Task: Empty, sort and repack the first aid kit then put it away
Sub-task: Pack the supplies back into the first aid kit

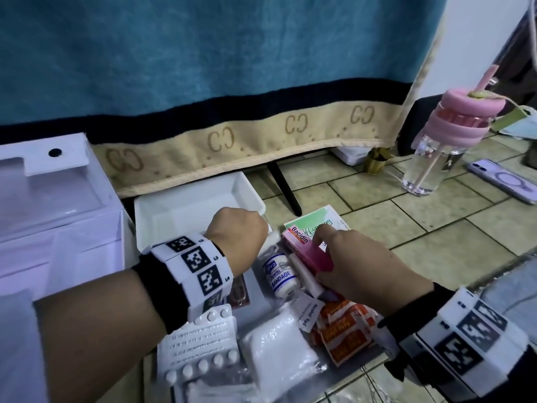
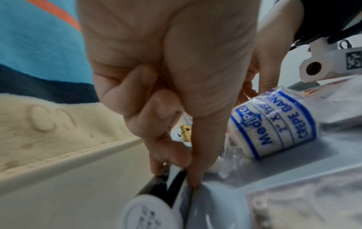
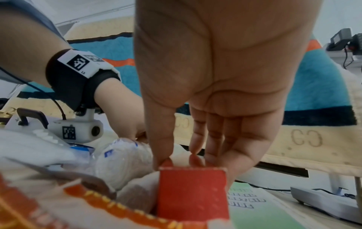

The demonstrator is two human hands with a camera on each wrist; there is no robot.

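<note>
On floor tiles by the bed: kit contents spread out, both hands among them.
R hand (image 1: 364, 269) pinches the pink Bacidin box (image 1: 308, 248) betw thumb & fingers, grip narrow on its end. L hand (image 1: 236, 237) has fingers curled, grip holding a black-and-white tube (image 2: 156, 199) next to the crepe bandage roll (image 1: 280, 274). White tray (image 1: 174, 210) just behind; pill blister packs (image 1: 200, 341) nearer the body.

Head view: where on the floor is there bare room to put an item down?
Bare tiles lie between the green leaflet and the clear pink-lidded bottle. The white tray looks empty. It is crowded around the crepe bandage roll.
</note>
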